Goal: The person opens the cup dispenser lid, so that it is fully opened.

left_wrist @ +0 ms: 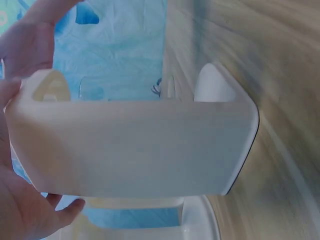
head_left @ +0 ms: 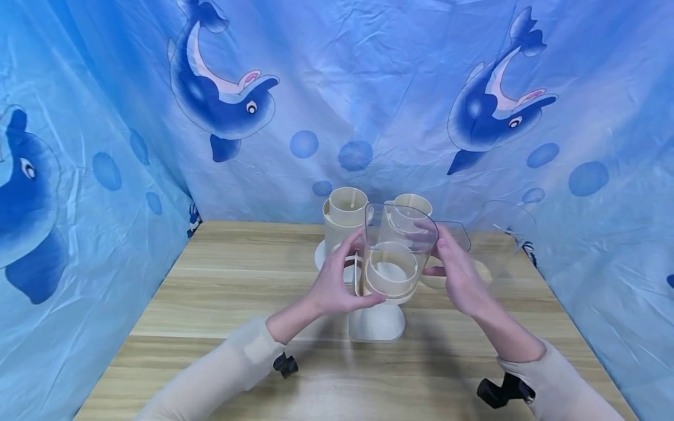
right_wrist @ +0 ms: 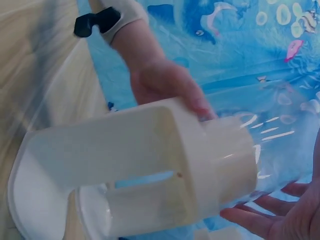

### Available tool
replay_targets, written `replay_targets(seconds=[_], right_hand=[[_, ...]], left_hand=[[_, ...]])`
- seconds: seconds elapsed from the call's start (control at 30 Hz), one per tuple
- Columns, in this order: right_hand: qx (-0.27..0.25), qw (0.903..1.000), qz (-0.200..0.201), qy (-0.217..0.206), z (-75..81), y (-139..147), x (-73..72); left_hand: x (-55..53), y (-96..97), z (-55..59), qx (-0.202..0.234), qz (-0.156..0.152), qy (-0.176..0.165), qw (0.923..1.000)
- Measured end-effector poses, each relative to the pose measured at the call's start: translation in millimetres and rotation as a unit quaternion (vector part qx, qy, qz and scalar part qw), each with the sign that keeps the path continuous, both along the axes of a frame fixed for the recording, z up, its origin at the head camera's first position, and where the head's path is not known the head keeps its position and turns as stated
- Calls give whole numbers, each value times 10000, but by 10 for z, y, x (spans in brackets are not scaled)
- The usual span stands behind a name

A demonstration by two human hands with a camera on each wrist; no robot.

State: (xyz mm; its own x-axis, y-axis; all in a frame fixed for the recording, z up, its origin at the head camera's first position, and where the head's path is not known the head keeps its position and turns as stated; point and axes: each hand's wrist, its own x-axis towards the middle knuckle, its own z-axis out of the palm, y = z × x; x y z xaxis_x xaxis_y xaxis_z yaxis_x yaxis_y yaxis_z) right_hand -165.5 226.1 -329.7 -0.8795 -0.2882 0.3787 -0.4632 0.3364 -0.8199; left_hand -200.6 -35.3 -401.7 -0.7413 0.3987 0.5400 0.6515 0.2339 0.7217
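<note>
An off-white plastic stand (head_left: 376, 326) with a round collar (head_left: 392, 286) at its top stands in the middle of the wooden table. My left hand (head_left: 334, 286) grips the stand at its collar, thumb in front. In the left wrist view the stand's flat white back panel (left_wrist: 130, 147) hides much of the rest. Over the collar sits a clear plastic container (head_left: 401, 228), its lower edge round the collar's raised ring. With spread, bent fingers my right hand (head_left: 460, 275) holds the container's right side. In the right wrist view the clear container (right_wrist: 285, 135) overlaps the ring.
Two similar off-white stands, a left one (head_left: 344, 228) and a right one (head_left: 411, 204), are close behind. More clear containers (head_left: 505, 234) stand at the back right of the table (head_left: 237, 304). A blue dolphin-printed curtain (head_left: 337, 88) surrounds the table's back and sides.
</note>
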Motion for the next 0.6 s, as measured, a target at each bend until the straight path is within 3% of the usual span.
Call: replay_targets(seconds=[0.13,0.23,0.3,0.37,0.43,0.6], right_hand=[[-244,9992,-88,314,59,-1,-107],[-646,9963,97,565,224,-4,-209],[-592,9945,298,808,362,-24,-265],[-259,9934,481,1008,505,-61,-303],[383,9896,639,1232,637,-115,-330],[1914,9679,967,1309,835,-282,-360]], left_hand=[[1,1,-18,-96,31,-75,9999],[-32,-10,-26,-177,-35,-160,9997],[-56,-15,-35,-205,-92,-188,9996],[-80,-16,-44,-209,-144,-169,9995],[-100,-13,-53,-176,-193,-87,9996],[-129,-6,-72,-16,-359,154,9992]])
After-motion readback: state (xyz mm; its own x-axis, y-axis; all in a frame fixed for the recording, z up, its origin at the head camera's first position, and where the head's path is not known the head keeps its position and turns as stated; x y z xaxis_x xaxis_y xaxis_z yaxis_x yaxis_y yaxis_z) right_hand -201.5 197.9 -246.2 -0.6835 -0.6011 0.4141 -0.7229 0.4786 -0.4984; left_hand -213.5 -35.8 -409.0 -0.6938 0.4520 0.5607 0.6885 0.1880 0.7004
